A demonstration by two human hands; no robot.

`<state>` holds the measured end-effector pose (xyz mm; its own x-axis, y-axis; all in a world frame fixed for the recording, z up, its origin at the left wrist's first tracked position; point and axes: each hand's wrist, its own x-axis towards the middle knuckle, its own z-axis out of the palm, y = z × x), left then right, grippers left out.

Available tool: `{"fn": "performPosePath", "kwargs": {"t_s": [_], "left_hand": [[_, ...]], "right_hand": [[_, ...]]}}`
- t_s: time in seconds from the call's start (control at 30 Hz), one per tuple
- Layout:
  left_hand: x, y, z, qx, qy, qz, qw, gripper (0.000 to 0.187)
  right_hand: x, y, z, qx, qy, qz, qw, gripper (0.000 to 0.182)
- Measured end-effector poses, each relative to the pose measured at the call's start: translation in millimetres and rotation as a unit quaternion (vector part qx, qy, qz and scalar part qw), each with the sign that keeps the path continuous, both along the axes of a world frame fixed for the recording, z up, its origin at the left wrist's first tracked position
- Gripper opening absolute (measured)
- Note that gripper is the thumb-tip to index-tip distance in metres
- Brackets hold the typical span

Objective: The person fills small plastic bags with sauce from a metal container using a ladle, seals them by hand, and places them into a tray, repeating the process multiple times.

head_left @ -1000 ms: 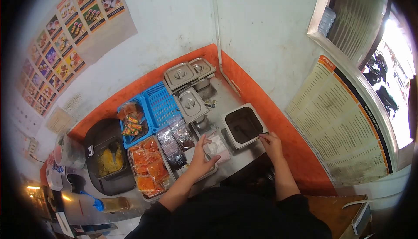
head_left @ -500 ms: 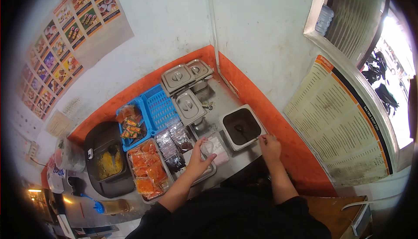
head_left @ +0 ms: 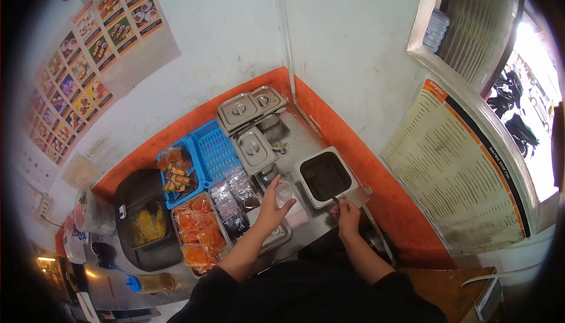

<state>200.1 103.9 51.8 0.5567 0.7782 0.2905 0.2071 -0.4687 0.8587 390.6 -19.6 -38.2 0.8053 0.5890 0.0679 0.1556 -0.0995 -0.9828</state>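
My left hand (head_left: 272, 212) is over the counter, thumb and fingers spread around the mouth of a small clear plastic bag (head_left: 284, 190). Beneath the bag lies a pale pinkish-white stack (head_left: 297, 216), partly hidden. With its fingers closed, my right hand (head_left: 348, 212) grips the thin dark handle of a spoon or ladle (head_left: 335, 199) at the near rim of a square white-rimmed container (head_left: 302, 186). Dark brown contents (head_left: 321, 173) fill part of the container, and the utensil's far end is hidden in them.
Lidded steel pans (head_left: 254, 149) stand at the back. Left of my left hand are packets of dark filling (head_left: 235, 224), a tray of orange packets (head_left: 200, 229), blue baskets (head_left: 215, 149) and a dark pan of yellow food (head_left: 147, 226). A blue-capped bottle (head_left: 147, 283) lies near the front.
My right hand has moved left and slightly down from the container's right corner to its near rim, drawing the utensil's handle toward me. My left hand has shifted slightly upward with the bag.
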Motion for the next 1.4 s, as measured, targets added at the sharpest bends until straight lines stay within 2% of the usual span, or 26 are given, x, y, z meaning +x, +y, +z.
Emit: {"fn": "performPosePath", "kwargs": {"t_s": [0.03,0.1,0.13,0.2,0.23,0.3,0.37,0.43,0.47,0.6,0.67,0.77,0.8,0.87,0.93,0.97,1.1,1.17,1.2,1.27,1.33,1.4], "left_hand": [[5,4,-1,0.022,-0.002,0.002,1.000,0.072],[14,12,0,0.047,-0.004,0.001,0.999,0.071],[20,15,2,0.040,0.002,0.008,0.999,0.070],[31,24,1,0.035,0.008,0.013,0.999,0.069],[38,31,-3,0.003,0.012,0.007,1.000,0.067],[48,37,-8,-0.027,0.014,-0.001,1.000,0.066],[58,38,-7,0.102,0.025,0.025,0.994,0.064],[69,44,-14,0.138,0.035,0.018,0.990,0.064],[74,47,-18,0.171,0.047,0.014,0.984,0.063],[94,57,-39,0.152,0.036,-0.009,0.988,0.062],[103,59,-49,0.052,-0.038,-0.064,0.996,0.061],[113,61,-55,0.089,-0.034,-0.084,0.992,0.061],[112,54,-41,0.091,-0.035,-0.085,0.992,0.061],[108,31,3,-0.076,-0.105,-0.099,0.987,0.060],[120,47,-26,-0.059,-0.077,-0.101,0.990,0.059],[124,53,-37,-0.042,-0.047,-0.102,0.993,0.058],[118,36,3,-0.084,-0.081,-0.125,0.985,0.056],[114,28,15,-0.140,-0.166,-0.137,0.967,0.054],[116,32,6,-0.139,-0.166,-0.136,0.967,0.054],[122,43,-20,-0.011,-0.127,-0.114,0.985,0.053],[122,45,-17,-0.033,-0.106,-0.106,0.988,0.053],[124,48,-23,-0.056,-0.084,-0.099,0.990,0.052]], "right_hand": [[-1,-3,4,0.001,-0.001,-0.001,1.000,0.019],[-8,-10,22,-0.003,0.161,-0.011,0.987,0.019],[-4,-10,8,-0.001,0.160,-0.013,0.987,0.019],[5,-11,-28,0.018,0.017,0.000,1.000,0.019],[2,-12,-5,0.020,0.016,-0.003,1.000,0.019],[-5,-21,44,0.067,0.255,-0.033,0.964,0.017],[-1,-27,61,0.078,0.255,-0.039,0.963,0.016],[9,-30,67,0.089,0.254,-0.045,0.962,0.015],[16,-33,69,0.103,0.224,-0.036,0.969,0.015],[35,-38,86,0.172,0.117,-0.020,0.978,0.014],[40,-39,103,0.159,0.107,-0.038,0.981,0.015],[46,-38,123,0.176,0.109,-0.014,0.978,0.015],[47,-36,126,0.175,0.079,-0.011,0.981,0.015],[45,-34,144,0.174,0.047,-0.008,0.984,0.015],[33,-35,178,0.163,0.121,0.016,0.979,0.015],[33,-35,178,0.164,0.120,0.016,0.979,0.015],[35,-32,177,0.144,0.046,0.028,0.988,0.015],[36,-32,177,0.142,0.018,0.036,0.989,0.015],[36,-32,179,0.130,-0.012,0.031,0.991,0.015],[35,-32,184,0.117,-0.042,0.026,0.992,0.014],[34,-33,191,0.093,-0.166,0.024,0.982,0.011],[33,-36,199,0.084,-0.210,0.034,0.973,0.009]]}}
